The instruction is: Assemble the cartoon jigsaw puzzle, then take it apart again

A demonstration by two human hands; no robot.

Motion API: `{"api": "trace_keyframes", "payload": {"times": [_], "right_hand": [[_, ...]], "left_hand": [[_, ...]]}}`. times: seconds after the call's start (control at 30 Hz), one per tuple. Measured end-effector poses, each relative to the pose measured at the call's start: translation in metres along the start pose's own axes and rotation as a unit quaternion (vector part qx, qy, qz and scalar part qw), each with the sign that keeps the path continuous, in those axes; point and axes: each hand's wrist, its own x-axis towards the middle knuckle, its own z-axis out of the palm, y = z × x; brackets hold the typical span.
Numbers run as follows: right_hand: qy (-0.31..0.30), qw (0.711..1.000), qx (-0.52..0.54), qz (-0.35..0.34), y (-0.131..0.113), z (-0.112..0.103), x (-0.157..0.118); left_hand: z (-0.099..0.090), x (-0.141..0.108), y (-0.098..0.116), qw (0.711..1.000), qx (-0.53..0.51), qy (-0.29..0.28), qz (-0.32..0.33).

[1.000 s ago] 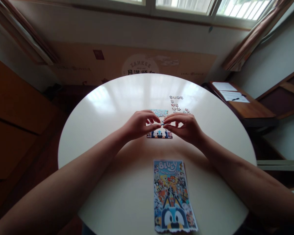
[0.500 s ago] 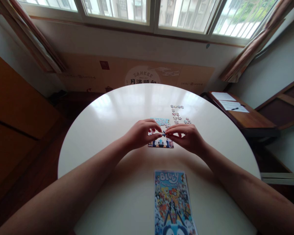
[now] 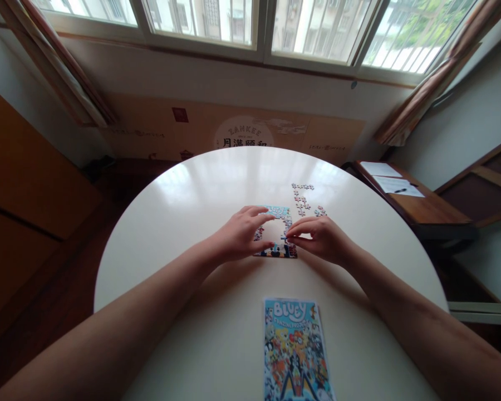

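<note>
A partly assembled jigsaw puzzle (image 3: 293,250) lies on the white round table (image 3: 171,195), with a bare gap in its middle. My left hand (image 3: 246,233) rests over the puzzle's left side, thumb and fingers spread apart and nothing between them. At the right edge of the gap, my right hand (image 3: 317,236) pinches a small puzzle piece (image 3: 284,238) between thumb and fingertips. Loose puzzle pieces (image 3: 303,200) lie in short rows behind my right hand, and some are just beyond its knuckles.
A colourful Bluey picture sheet (image 3: 296,351) lies on the near part of the table. To the right stands a brown side table (image 3: 430,209) with papers (image 3: 396,186) and a pen. Windows and a cardboard panel (image 3: 142,122) are beyond the table.
My left hand has opened and let go of the piece that both hands were touching. My right hand has moved slightly right and nearer with the piece. The view has shifted slightly.
</note>
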Motion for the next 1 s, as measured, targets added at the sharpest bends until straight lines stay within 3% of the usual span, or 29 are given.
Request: {"api": "trace_keyframes", "payload": {"times": [0.57, 0.8, 1.0], "right_hand": [[-0.037, 0.997, -0.048, -0.044, 0.002, 0.004, 0.002], [0.013, 0.998, -0.064, -0.024, 0.001, -0.005, 0.002], [-0.021, 0.997, -0.064, -0.03, 0.002, -0.003, 0.002]], "left_hand": [[0.013, 0.002, -0.005, 0.999, 0.035, -0.017, -0.022], [0.01, 0.002, -0.003, 0.999, 0.023, -0.018, -0.021], [0.01, 0.002, 0.003, 1.0, 0.004, -0.009, 0.005]]}}
